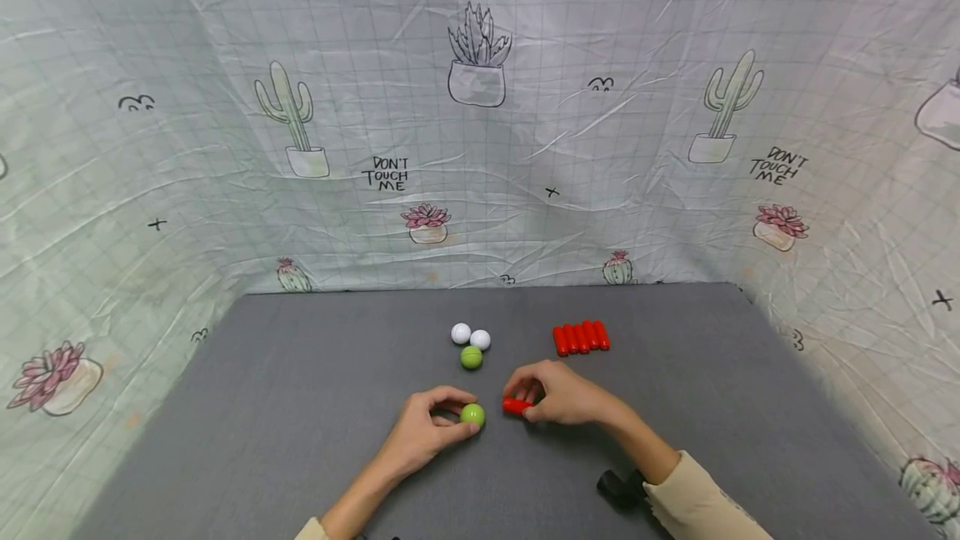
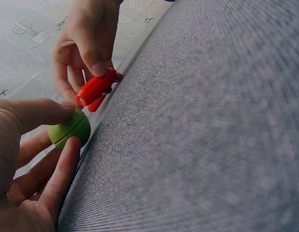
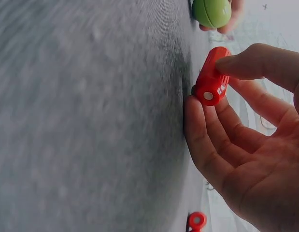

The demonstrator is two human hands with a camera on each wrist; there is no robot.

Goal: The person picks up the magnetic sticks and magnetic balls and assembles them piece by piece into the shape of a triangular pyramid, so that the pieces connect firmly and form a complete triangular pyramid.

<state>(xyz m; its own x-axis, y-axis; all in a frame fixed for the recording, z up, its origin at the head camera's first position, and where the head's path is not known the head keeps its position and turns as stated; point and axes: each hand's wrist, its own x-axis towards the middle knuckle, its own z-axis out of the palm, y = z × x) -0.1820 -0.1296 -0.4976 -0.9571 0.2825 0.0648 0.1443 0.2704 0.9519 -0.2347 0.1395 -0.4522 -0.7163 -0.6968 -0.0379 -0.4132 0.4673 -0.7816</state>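
My left hand [image 1: 423,432] pinches a green ball [image 1: 472,416] between thumb and fingers, low over the grey table. A seam runs round this ball [image 2: 69,129] in the left wrist view. Just to the right, my right hand [image 1: 558,392] holds a short red rod [image 1: 517,407] by thumb and fingers, its near end pointing toward the ball. A pale round spot marks the end of the rod [image 3: 212,79] in the right wrist view. A small gap separates ball and rod.
Beyond the hands, two white balls [image 1: 461,333] and another green ball [image 1: 471,357] sit clustered. Several red rods [image 1: 581,337] lie side by side at the back right. A black object [image 1: 619,490] is by the right sleeve. Patterned cloth [image 1: 480,148] walls the grey table [image 1: 337,357].
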